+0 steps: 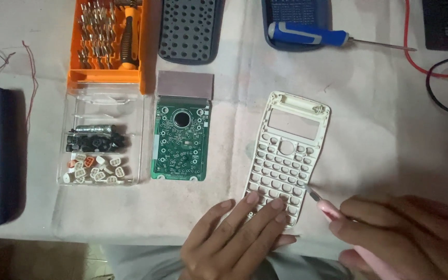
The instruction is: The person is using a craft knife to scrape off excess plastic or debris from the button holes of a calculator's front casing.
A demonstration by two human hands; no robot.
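**Left hand pinning shell, blade may skid**

Left hand (239,236) lies flat, fingers spread on cream keypad shell (286,155) at 6 o'clock of it. R hand (390,228) grips pink blade tool (321,206), tip at shell's 4 o'clock edge. Reckon a slip nicks my fingertips or cracks thin ribs

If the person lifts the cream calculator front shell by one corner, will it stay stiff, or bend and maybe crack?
The calculator front shell is probably light: it is a thin frame full of key holes with an open display window. It may flex somewhat for the same reason, and thin ribs could crack. The left hand presses it flat, which suggests it slides easily on the cloth.
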